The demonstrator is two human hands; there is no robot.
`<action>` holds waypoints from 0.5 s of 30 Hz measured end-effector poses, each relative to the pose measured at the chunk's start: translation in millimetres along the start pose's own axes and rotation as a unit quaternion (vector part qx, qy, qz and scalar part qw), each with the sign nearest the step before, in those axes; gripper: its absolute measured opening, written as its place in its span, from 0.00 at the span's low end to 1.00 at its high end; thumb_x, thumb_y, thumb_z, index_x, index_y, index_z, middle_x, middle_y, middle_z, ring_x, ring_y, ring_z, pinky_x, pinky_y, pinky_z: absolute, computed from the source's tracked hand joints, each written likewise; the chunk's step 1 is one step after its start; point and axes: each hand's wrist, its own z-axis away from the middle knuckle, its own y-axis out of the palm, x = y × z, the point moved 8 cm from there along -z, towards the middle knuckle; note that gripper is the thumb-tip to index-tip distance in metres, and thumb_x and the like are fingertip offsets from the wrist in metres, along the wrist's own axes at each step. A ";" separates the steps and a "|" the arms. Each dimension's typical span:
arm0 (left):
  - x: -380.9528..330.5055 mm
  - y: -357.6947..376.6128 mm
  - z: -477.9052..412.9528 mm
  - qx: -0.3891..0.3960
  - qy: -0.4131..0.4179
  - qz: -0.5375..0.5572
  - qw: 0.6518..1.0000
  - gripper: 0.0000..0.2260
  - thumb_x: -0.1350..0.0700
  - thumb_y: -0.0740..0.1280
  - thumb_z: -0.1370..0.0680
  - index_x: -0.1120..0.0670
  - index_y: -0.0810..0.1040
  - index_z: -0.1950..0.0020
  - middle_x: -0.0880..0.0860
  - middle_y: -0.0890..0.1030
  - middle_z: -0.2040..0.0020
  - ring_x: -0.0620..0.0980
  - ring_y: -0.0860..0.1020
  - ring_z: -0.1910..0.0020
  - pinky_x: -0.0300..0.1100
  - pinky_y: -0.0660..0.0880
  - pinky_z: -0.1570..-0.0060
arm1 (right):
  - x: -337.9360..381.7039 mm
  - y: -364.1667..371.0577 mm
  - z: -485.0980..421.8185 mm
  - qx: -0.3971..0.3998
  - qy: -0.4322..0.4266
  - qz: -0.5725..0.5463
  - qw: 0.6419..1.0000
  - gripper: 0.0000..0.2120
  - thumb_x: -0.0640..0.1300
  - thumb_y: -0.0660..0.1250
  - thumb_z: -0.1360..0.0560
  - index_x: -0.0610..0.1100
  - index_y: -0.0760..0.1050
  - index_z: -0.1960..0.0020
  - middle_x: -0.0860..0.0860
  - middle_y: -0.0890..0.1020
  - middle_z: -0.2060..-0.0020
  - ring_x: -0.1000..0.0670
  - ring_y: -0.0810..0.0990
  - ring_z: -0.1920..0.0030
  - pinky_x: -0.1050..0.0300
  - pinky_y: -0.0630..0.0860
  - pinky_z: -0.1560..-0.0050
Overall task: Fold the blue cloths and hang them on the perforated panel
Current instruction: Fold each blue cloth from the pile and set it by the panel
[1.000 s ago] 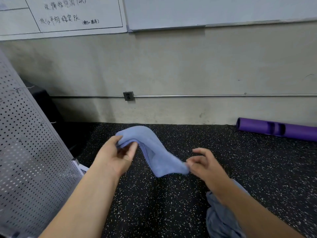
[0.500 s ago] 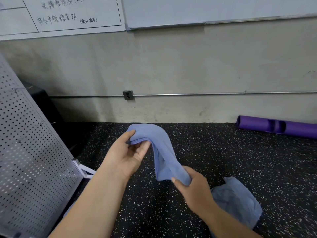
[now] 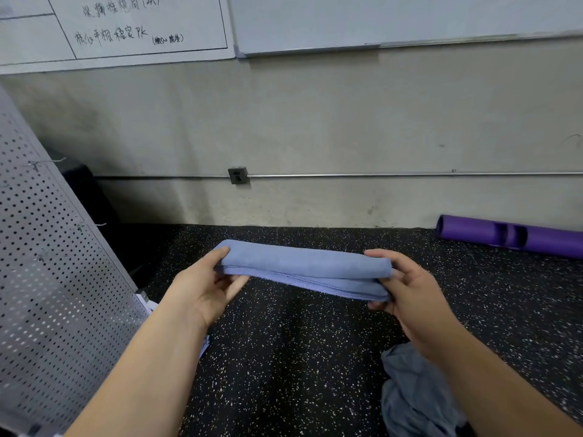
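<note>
Blue cloth (image 3: 303,266): soft, matt, mid-blue fabric with a short nap. It is folded into a long, narrow band of several layers, with a stitched hem along the lower near edge. It is held roughly level in the air above the floor, stretched between both hands, to the right of the perforated panel and apart from it.
Left hand (image 3: 205,288): grips the left end of the band, thumb on top, fingers curled beneath.
Right hand (image 3: 410,288): pinches the right end, thumb over the top layer, fingers under the lower layers.
Crumpled cloth (image 3: 413,392): greyer blue, in a loose heap on the floor at lower right, partly hidden by the right forearm.
Perforated panel (image 3: 53,279): pale grey sheet with rows of round holes, standing at the left edge. Thin wire hooks (image 3: 47,161) project from it.
Floor (image 3: 299,357): black rubber with white speckles.
Written whiteboard (image 3: 126,26): upper left, ruled into boxes in black marker, with handwritten Chinese characters. "PK" ends one line and "(2人)" ends the line above. A small bracketed note is too small to read.
Second whiteboard (image 3: 378,20): white face with a metal lower edge, mounted just beside the first.
Purple tube (image 3: 511,236): lies on the floor against the wall at right, with cut-out slots in its side.
Outlet box (image 3: 237,175): grey, on the wall, set on a horizontal metal conduit (image 3: 410,175).
</note>
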 end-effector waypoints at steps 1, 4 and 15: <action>-1.1 -1.4 -1.5 -0.001 0.013 -0.022 1.000 0.07 0.59 0.70 0.17 0.61 0.80 0.41 0.59 0.82 0.51 0.54 0.83 0.53 0.45 0.84 0.68 | 1.4 -1.6 -0.8 0.004 0.001 -0.006 1.000 0.16 0.33 0.61 0.14 0.48 0.84 0.40 0.43 0.86 0.55 0.47 0.80 0.62 0.52 0.81 0.62; -4.6 -0.7 -2.4 0.017 0.040 -0.064 0.997 0.10 0.59 0.72 0.17 0.62 0.80 0.38 0.59 0.85 0.52 0.54 0.86 0.55 0.46 0.85 0.63 | 3.9 -4.1 -2.0 0.018 0.010 -0.037 0.999 0.18 0.30 0.57 0.14 0.46 0.83 0.46 0.44 0.81 0.60 0.50 0.74 0.66 0.53 0.76 0.65; -7.9 3.0 2.7 0.054 0.072 -0.113 0.989 0.10 0.60 0.70 0.16 0.66 0.81 0.39 0.61 0.88 0.51 0.55 0.88 0.53 0.46 0.86 0.57 | 22.3 -18.6 5.7 0.056 -0.001 0.030 0.998 0.15 0.32 0.56 0.13 0.42 0.76 0.52 0.42 0.84 0.54 0.42 0.86 0.56 0.50 0.85 0.56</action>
